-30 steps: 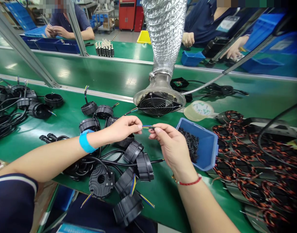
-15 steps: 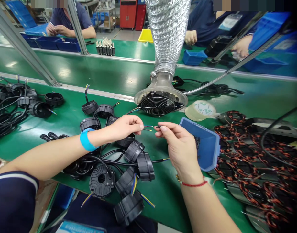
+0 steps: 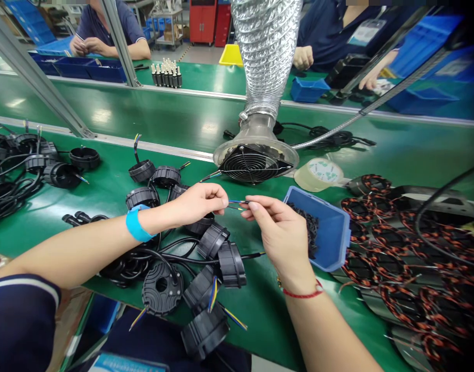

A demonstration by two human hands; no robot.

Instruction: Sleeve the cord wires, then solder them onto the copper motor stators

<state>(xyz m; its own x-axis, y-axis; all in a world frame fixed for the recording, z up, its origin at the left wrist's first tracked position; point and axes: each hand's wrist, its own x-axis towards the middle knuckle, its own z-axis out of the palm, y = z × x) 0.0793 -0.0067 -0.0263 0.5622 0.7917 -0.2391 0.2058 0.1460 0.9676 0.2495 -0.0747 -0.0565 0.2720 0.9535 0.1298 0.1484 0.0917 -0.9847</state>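
Thin wires [image 3: 234,202], one blue and one yellow-tipped, stick out to the right from my left hand [image 3: 209,200], whose thumb and fingers pinch them. My right hand [image 3: 281,225] pinches a small black tube [image 3: 246,202], its end meeting the tip of the blue wire; whether the wire is inside it I cannot tell. Below and around my left hand lie round black plastic housings [image 3: 232,264] with black cables and coloured wire ends. Just right of my right hand stands a blue bin [image 3: 332,227] with many small black pieces [image 3: 311,232] in it.
A fume duct with a fan grille [image 3: 254,164] hangs above the hands. A tape roll [image 3: 319,174] stands behind the bin. Copper-wound coils [image 3: 395,258] crowd the right side. More housings and cables [image 3: 16,181] lie at left. Two people sit across the bench.
My right hand has moved left, bringing the black tube to the blue wire's tip. More of the bin's contents shows now. My left hand stays nearly in place.
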